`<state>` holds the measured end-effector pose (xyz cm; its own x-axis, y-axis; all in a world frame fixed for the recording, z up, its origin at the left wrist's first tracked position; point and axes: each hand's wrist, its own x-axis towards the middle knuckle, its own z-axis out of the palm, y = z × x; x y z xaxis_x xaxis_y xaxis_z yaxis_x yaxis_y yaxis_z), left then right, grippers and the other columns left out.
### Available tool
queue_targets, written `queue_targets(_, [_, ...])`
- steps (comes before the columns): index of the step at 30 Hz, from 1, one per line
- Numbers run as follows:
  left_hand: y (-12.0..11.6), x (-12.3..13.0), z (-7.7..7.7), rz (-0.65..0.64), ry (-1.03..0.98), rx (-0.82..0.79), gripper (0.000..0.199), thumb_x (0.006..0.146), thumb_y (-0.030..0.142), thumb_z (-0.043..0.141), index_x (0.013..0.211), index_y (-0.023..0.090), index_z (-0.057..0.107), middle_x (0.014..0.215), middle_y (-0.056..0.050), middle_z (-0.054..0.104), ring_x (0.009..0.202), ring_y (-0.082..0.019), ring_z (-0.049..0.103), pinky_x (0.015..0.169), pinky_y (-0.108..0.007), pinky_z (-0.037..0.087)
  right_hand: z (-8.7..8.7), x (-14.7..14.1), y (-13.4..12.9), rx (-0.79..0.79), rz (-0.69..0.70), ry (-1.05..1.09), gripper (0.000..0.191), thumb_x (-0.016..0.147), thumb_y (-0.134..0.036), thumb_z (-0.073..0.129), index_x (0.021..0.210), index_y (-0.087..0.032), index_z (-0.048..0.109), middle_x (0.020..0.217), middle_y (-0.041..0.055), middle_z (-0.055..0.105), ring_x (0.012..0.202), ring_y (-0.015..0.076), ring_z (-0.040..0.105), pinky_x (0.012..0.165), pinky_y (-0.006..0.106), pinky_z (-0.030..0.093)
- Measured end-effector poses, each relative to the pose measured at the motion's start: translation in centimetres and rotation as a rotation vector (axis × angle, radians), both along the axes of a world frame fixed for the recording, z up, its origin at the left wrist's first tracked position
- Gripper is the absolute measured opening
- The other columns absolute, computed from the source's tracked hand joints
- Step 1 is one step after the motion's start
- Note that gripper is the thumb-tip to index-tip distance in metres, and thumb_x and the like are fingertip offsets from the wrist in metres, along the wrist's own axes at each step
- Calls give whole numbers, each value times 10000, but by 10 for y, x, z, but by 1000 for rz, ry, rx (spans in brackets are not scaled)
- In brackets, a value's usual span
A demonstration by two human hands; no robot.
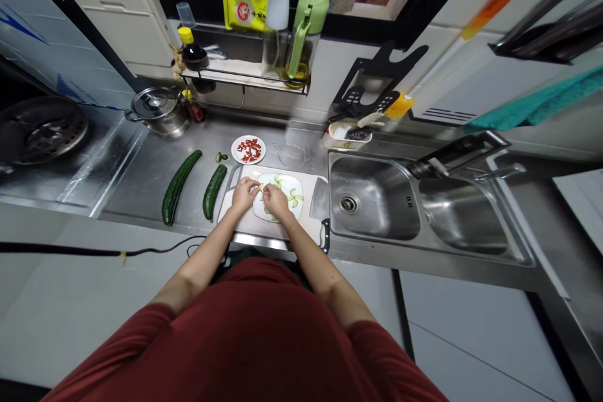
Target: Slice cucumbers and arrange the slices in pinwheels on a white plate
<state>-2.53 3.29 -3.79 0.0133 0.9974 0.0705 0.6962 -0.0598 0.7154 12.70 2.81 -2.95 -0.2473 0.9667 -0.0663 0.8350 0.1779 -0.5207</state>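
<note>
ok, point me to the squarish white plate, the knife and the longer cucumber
Squarish white plate (297, 182): head view, bare surface near its upper right corner.
Knife (320, 200): head view, on the blade.
Longer cucumber (179, 189): head view, middle of its length.

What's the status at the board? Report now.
Left hand, right hand close together over plate. Green slices on plate, some in pinwheels. Knife right of plate, clear of both hands.

Stainless-steel countertop (136, 191) runs along a pale wall (325, 72); double-bowl sink (377, 241) is set in at the right. Dark-framed window (400, 34) stands above, pale cabinet fronts (452, 314) below. Light glares off the metal.
</note>
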Motion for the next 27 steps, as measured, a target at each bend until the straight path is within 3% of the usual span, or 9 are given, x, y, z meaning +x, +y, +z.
queue_targets(9, [0, 2, 2, 2, 52, -27, 222, 807, 245, 594, 998, 216, 705, 1014, -63, 587, 906, -183, 566, 840, -304, 455, 3, 0, -5, 8, 48, -79, 206, 909, -230, 429, 1030, -219, 594, 1009, 48, 609, 877, 181, 540, 659, 253, 356])
queue_targets(21, [-2, 4, 4, 17, 47, -5, 217, 800, 233, 594, 987, 210, 703, 990, -61, 592, 875, -175, 567, 823, -297, 456, 5, -1, -5, -12, 43, -72, 234, 919, -219, 415, 1070, -212, 594, 1041, 72, 608, 914, 197, 553, 732, 276, 398])
queue_targets(27, [-9, 5, 8, 150, -8, -8, 269, 812, 255, 566, 1053, 205, 673, 1063, -64, 617, 751, -148, 570, 788, -292, 470, 11, 4, -16, 42, -22, 30, 250, 915, -239, 434, 1107, -204, 591, 1046, 74, 622, 926, 205, 550, 769, 282, 406])
